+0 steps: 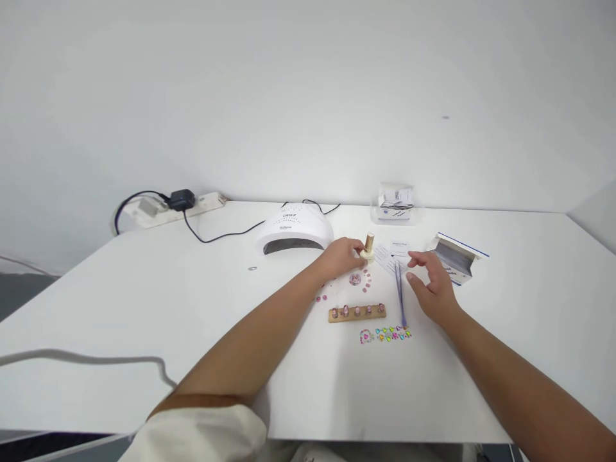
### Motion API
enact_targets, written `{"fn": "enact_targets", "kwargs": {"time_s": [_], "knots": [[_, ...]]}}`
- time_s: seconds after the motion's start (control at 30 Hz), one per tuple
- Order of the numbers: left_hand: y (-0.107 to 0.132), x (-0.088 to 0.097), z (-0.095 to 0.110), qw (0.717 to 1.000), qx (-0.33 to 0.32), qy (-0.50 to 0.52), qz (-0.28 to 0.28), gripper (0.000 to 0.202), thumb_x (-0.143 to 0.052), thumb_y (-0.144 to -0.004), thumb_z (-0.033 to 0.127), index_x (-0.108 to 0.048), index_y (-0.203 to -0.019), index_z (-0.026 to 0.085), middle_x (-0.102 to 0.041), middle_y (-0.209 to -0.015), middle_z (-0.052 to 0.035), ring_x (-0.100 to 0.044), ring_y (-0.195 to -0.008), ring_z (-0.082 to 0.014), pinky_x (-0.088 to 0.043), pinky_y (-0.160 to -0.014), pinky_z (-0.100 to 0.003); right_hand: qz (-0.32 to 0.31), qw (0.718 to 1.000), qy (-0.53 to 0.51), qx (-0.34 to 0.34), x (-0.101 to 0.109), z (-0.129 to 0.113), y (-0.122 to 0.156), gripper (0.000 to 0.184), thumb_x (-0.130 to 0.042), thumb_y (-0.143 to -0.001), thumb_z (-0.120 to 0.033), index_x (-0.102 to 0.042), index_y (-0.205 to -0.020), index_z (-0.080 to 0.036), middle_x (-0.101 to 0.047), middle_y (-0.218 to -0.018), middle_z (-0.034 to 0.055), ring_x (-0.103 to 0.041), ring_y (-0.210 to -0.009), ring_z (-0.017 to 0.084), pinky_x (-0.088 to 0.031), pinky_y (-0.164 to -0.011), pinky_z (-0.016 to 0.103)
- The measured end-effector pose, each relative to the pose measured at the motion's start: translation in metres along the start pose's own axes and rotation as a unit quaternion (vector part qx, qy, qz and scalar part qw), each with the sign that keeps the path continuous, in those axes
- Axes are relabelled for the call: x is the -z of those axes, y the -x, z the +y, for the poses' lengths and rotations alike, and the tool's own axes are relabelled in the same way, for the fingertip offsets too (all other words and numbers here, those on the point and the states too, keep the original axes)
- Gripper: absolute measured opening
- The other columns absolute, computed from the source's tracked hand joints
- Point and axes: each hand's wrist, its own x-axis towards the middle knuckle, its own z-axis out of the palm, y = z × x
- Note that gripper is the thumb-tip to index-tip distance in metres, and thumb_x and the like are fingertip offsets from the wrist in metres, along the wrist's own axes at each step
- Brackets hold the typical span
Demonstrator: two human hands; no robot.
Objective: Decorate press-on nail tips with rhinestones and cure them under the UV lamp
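My left hand (pixel 341 258) reaches across the table, its fingers closed at the side of a nail polish bottle (pixel 367 255) with a gold cap, which stands upright. To the right, my right hand (pixel 434 292) hovers with thumb and forefinger apart and nothing between them. Purple tweezers (pixel 400 295) lie just left of it, over small white printed packets (pixel 399 248). Nearer me is a wooden strip (pixel 357 314) bearing several pink nail tips. Colourful gems (pixel 393 334) are laid out in front of it, and pink nail pieces (pixel 366 280) surround a round picture sticker (pixel 355 279).
A white nail lamp (pixel 294 231) stands behind my left arm, its cable running to a black adapter (pixel 182 199) on a power strip (pixel 206 203). An opened box (pixel 455 258) lies at right. A clear container (pixel 393 213) with packets sits by the wall.
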Motion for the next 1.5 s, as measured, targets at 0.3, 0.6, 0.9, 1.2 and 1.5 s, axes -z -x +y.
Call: {"fn": "enact_targets", "kwargs": {"time_s": [0.3,0.6,0.9,1.2,1.5], "knots": [[0.019,0.015,0.011,0.999,-0.04,-0.011,-0.001,0.011,-0.059,-0.07,0.027,-0.059,-0.078,0.021,-0.06,-0.074,0.0013,-0.05,-0.061,-0.0133,-0.033,-0.055,-0.024,-0.047,0.995,-0.019,-0.089,-0.005,-0.026,-0.04,0.045,-0.061,-0.079,-0.036,-0.05,-0.12,-0.023,-0.06,-0.097,0.0049,-0.057,-0.092,0.023,-0.047,-0.085,0.045],[0.088,0.028,0.025,0.998,-0.051,0.002,-0.024,0.015,-0.054,-0.067,0.021,-0.039,-0.064,0.02,-0.041,-0.056,0.006,-0.036,-0.049,-0.0086,-0.024,-0.046,-0.022,-0.158,0.985,-0.054,0.041,-0.013,-0.061,-0.047,0.018,-0.063,-0.083,-0.036,-0.063,-0.096,-0.024,-0.063,-0.078,0.0028,-0.053,-0.085,0.021,-0.045,-0.077,0.038],[0.121,0.036,0.011,0.995,-0.093,0.012,0.032,0.008,-0.052,-0.069,0.015,-0.045,-0.066,0.018,-0.044,-0.061,0.0041,-0.039,-0.056,-0.0096,-0.028,-0.05,-0.022,-0.232,0.967,-0.051,0.096,-0.024,-0.101,-0.051,0.017,-0.044,-0.094,-0.032,-0.055,-0.085,-0.022,-0.057,-0.077,0.0019,-0.051,-0.077,0.018,-0.042,-0.076,0.037],[0.138,0.039,-0.011,0.993,-0.09,0.037,0.069,0.003,-0.051,-0.071,0.015,-0.051,-0.072,0.018,-0.046,-0.061,0.0043,-0.04,-0.055,-0.0087,-0.031,-0.051,-0.021,-0.252,0.958,-0.054,0.127,-0.046,-0.115,-0.058,0.017,-0.04,-0.094,-0.03,-0.051,-0.083,-0.022,-0.058,-0.08,0.0029,-0.049,-0.08,0.019,-0.04,-0.078,0.038],[0.133,0.038,-0.015,0.997,-0.066,0.011,0.043,0.004,-0.051,-0.07,0.014,-0.051,-0.069,0.018,-0.046,-0.061,0.0034,-0.041,-0.055,-0.0094,-0.027,-0.048,-0.021,-0.211,0.965,-0.071,0.138,-0.046,-0.103,-0.054,0.012,-0.042,-0.094,-0.029,-0.051,-0.089,-0.022,-0.056,-0.078,0.0028,-0.049,-0.077,0.019,-0.042,-0.074,0.038]]}}
